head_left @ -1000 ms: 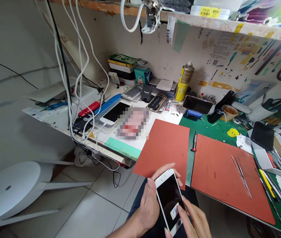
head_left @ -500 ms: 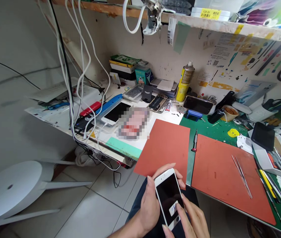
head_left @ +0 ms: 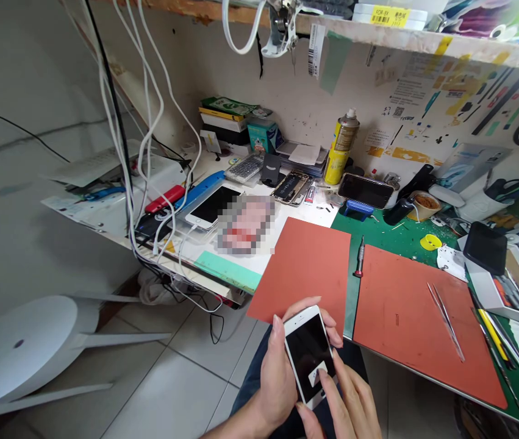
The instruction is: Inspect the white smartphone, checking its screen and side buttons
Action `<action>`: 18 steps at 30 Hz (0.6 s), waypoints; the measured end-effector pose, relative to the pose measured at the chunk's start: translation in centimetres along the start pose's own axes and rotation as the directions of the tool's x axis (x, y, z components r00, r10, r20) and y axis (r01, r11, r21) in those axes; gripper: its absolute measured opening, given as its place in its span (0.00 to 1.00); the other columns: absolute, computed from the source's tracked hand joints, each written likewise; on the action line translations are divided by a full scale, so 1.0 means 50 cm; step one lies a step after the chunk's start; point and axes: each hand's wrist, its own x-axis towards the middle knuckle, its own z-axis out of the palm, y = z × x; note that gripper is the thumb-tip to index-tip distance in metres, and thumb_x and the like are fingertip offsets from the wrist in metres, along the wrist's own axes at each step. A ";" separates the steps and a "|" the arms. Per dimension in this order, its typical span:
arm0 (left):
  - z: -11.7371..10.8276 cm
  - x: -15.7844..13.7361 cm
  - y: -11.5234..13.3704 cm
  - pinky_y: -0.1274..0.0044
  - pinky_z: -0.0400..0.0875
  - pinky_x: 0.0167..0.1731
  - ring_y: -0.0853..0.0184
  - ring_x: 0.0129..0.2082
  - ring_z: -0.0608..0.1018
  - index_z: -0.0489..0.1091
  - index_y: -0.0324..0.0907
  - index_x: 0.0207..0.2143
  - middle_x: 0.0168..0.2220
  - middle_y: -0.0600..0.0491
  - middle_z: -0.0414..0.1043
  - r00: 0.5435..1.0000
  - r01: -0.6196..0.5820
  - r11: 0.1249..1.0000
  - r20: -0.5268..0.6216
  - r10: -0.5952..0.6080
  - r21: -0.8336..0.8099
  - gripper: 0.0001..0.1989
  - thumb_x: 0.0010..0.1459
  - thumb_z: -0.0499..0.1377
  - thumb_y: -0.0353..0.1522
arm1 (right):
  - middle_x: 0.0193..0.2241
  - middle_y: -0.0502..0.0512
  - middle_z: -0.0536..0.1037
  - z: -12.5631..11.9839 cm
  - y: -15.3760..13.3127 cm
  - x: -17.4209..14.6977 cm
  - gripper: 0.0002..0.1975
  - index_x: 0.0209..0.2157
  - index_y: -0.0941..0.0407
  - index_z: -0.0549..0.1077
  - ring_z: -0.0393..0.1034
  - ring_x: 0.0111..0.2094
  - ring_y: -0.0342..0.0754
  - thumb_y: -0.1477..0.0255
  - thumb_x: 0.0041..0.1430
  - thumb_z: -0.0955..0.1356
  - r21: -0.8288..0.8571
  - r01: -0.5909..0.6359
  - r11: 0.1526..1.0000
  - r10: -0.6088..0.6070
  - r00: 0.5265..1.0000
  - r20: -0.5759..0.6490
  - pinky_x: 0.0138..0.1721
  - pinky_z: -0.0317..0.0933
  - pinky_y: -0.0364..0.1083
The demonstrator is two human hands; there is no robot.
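Bright even daylight, soft shadows, wide-angle bowing at the edges, one pixelated patch on the desk, corners slightly blurred

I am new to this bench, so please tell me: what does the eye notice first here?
First, the white phone low in the middle, gripped by the left hand while the right hand touches its lower screen. Behind it lie two red mats, with tweezers on the right one, and white cables hang at the left.

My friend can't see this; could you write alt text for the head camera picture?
Two hands hold a white smartphone with a dark screen: left hand cradling it, right hand touching its lower end, before a cluttered bench with red mats, tweezers and a screwdriver.
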 end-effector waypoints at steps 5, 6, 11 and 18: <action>0.004 0.001 -0.002 0.59 0.83 0.46 0.55 0.39 0.86 0.78 0.45 0.60 0.43 0.45 0.83 0.997 0.026 0.999 -0.076 -0.029 -0.036 0.31 0.77 0.53 0.57 | 0.58 0.67 0.86 0.009 0.009 -0.004 0.25 0.66 0.53 0.79 0.88 0.49 0.67 0.67 0.70 0.77 -0.050 0.029 0.998 -0.030 0.999 -0.016 0.42 0.87 0.57; 0.005 0.001 -0.002 0.59 0.84 0.46 0.55 0.38 0.86 0.77 0.46 0.61 0.43 0.45 0.83 0.996 0.019 0.999 -0.091 -0.023 -0.040 0.30 0.77 0.53 0.58 | 0.58 0.66 0.86 0.010 0.008 -0.004 0.26 0.67 0.53 0.78 0.88 0.49 0.67 0.67 0.70 0.77 -0.048 0.028 0.998 -0.029 0.999 -0.017 0.42 0.87 0.57; 0.015 0.003 0.002 0.56 0.85 0.47 0.55 0.39 0.89 0.76 0.51 0.53 0.43 0.49 0.85 0.983 -0.036 0.998 -0.181 0.028 -0.042 0.22 0.75 0.57 0.57 | 0.62 0.71 0.83 0.016 -0.017 -0.008 0.28 0.70 0.58 0.74 0.85 0.57 0.69 0.71 0.72 0.75 -0.022 -0.014 1.000 0.013 1.000 -0.028 0.48 0.87 0.59; 0.008 0.000 0.020 0.55 0.87 0.49 0.49 0.47 0.91 0.78 0.48 0.50 0.50 0.44 0.88 0.933 0.018 0.998 -0.360 0.002 0.053 0.20 0.69 0.69 0.52 | 0.61 0.76 0.83 0.005 -0.007 0.023 0.28 0.69 0.67 0.73 0.84 0.60 0.66 0.72 0.72 0.75 -0.019 0.073 0.997 -0.074 0.995 -0.066 0.51 0.86 0.57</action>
